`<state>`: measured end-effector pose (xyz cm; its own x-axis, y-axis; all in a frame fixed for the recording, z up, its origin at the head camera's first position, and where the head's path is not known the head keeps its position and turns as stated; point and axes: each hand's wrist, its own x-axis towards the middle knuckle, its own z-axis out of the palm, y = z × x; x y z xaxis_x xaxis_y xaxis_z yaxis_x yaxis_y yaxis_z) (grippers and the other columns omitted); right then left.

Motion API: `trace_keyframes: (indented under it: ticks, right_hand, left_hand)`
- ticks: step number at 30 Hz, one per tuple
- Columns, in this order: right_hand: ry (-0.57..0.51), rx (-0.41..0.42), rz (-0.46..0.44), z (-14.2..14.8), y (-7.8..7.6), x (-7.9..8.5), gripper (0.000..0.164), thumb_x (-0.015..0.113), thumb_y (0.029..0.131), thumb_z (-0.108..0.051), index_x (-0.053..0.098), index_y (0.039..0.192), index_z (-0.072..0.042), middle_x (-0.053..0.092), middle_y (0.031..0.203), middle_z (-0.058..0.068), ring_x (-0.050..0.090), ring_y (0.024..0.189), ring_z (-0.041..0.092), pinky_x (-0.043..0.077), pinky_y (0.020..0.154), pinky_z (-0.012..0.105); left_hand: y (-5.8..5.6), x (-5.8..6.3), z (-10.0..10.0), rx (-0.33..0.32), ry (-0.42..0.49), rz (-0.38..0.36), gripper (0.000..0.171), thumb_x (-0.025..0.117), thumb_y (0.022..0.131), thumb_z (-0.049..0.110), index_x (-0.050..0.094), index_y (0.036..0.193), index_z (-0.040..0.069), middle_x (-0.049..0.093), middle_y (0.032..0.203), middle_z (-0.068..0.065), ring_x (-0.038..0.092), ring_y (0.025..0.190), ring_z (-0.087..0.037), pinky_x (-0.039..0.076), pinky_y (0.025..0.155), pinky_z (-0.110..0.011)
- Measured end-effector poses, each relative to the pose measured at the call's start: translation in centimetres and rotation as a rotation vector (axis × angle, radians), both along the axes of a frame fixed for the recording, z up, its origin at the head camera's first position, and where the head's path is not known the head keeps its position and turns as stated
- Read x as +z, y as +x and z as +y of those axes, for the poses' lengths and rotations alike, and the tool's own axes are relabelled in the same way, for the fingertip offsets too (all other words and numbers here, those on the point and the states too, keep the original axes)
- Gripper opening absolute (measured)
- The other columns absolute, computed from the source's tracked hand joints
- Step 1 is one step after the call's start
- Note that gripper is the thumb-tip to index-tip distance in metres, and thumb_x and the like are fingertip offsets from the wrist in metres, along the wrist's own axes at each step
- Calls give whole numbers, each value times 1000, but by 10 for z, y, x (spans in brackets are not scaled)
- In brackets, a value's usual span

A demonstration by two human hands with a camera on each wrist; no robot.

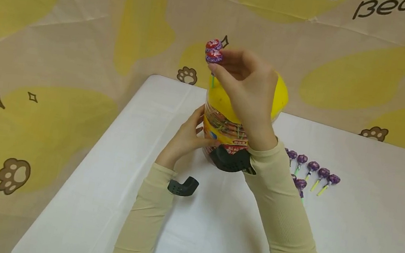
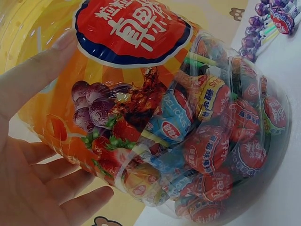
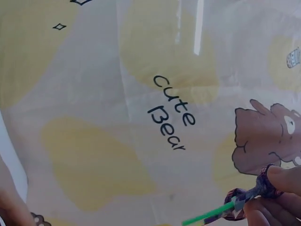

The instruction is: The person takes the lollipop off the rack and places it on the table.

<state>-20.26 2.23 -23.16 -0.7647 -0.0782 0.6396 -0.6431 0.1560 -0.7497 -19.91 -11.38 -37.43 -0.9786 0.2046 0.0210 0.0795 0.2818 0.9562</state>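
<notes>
My right hand (image 1: 251, 86) pinches two lollipops (image 1: 213, 55) in red and purple wrappers by the thumb and fingertips, above the jar. In the right wrist view a green stick (image 3: 209, 214) points down and left from the wrapped lollipops (image 3: 268, 181). The big clear plastic candy jar (image 1: 222, 125) has a yellow top and a fruit-printed label. My left hand (image 1: 187, 139) holds its left side, with the thumb across the label (image 2: 134, 33) in the left wrist view. Wrapped lollipops (image 2: 207, 148) in several colours fill the lower jar. My right hand and forearm hide part of the jar.
To the right of the jar, several purple-wrapped lollipops (image 1: 313, 166) lie in rows on the white table (image 1: 366, 236). A printed cloth backdrop (image 1: 202, 14) rises behind the table. Each wrist wears a dark curved mount (image 1: 183, 186).
</notes>
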Motion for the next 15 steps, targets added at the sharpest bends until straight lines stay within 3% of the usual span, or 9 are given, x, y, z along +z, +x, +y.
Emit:
trace_keyframes:
  ticks: [4,14,15]
  right_hand:
    - [-105,58,14,4,4,2,23,73,80,1,66,99,10,70,94,16,68,80,18,56,81,29]
    - [-264,156,-181,25,14,9,20,73,79,-1,70,99,2,70,96,10,66,89,22,52,87,32]
    - [-277,168,-195,28,16,9,20,73,79,-1,70,99,2,70,97,10,66,91,22,52,88,33]
  left_hand:
    - [0,0,2,3,-16,-2,100,81,75,16,17,151,16,26,153,-2,26,139,-21,30,111,-38]
    - [3,4,6,15,-27,-21,99,80,76,14,16,151,15,25,153,-4,25,139,-21,30,111,-37]
    - [1,-1,6,19,-27,-15,99,80,75,16,17,151,16,25,153,-2,25,139,-20,30,111,-37]
